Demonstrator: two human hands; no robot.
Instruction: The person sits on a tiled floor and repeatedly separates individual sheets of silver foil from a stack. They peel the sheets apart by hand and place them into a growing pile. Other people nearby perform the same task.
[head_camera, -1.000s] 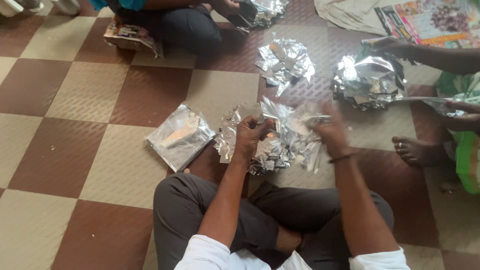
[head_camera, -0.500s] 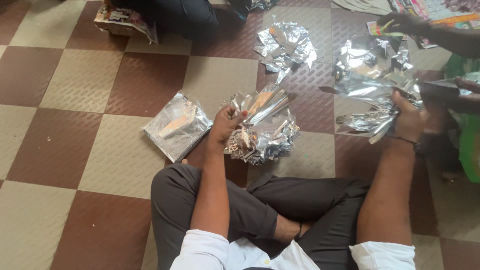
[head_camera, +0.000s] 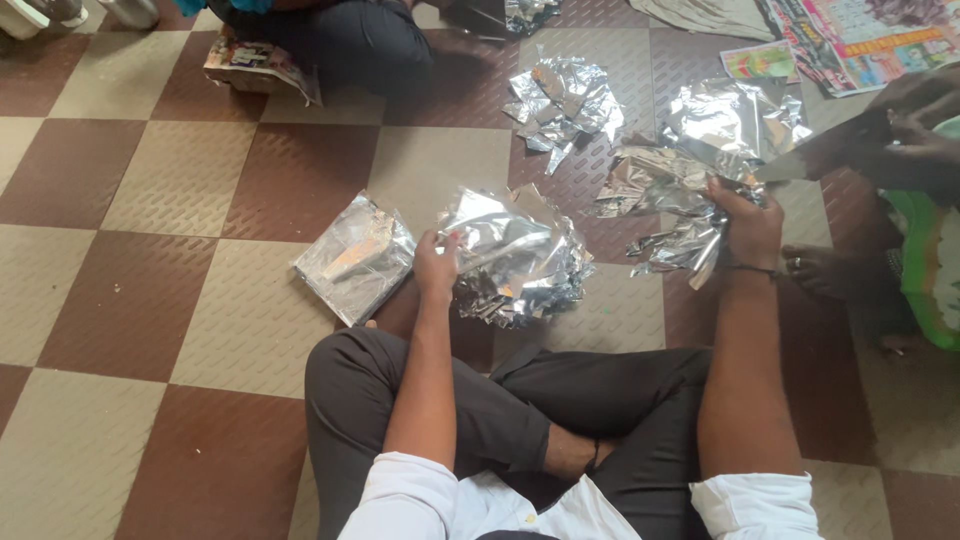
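Four lots of crumpled silver foil lie on the checked floor (head_camera: 150, 200), plus one flat foil packet (head_camera: 355, 258). The biggest heap (head_camera: 735, 120) sits just beyond the right hand (head_camera: 752, 228), which is closed around a bunch of foil scraps (head_camera: 685, 245) — held out to the side, it seems, to keep them apart from the rest. The left hand (head_camera: 437, 268) grips the edge of a crumpled foil bundle (head_camera: 520, 258) resting on the floor before the crossed legs, likely to steady it. The flat packet lies just left of that hand, within easy reach. A smaller foil pile (head_camera: 560, 100) sits well beyond both hands. Another person's hand (head_camera: 910, 130) reaches in at the far right — near the biggest heap.
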